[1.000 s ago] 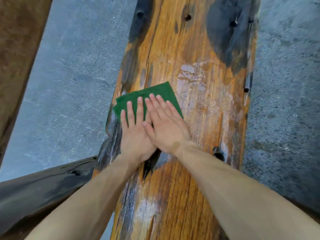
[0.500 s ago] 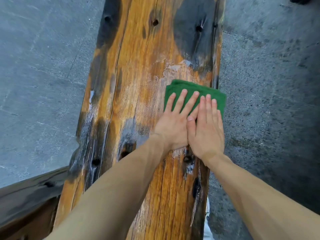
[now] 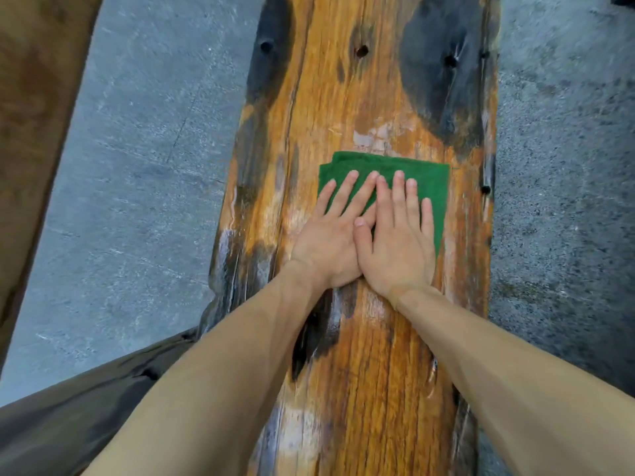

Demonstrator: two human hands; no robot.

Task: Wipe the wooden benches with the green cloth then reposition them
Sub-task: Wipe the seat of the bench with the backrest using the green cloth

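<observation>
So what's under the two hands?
The folded green cloth, flat on the wooden bench. Left hand and right hand press it with straight fingers. The wood beneath the cloth is hidden.

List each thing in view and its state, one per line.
green cloth: folded, lying flat on the bench, pressed under both hands.
wooden bench: worn, with dark patches and a wet sheen.
left hand: fingers straight, pressing the cloth.
right hand: fingers straight, pressing the cloth, thumb overlapping the left hand.
</observation>
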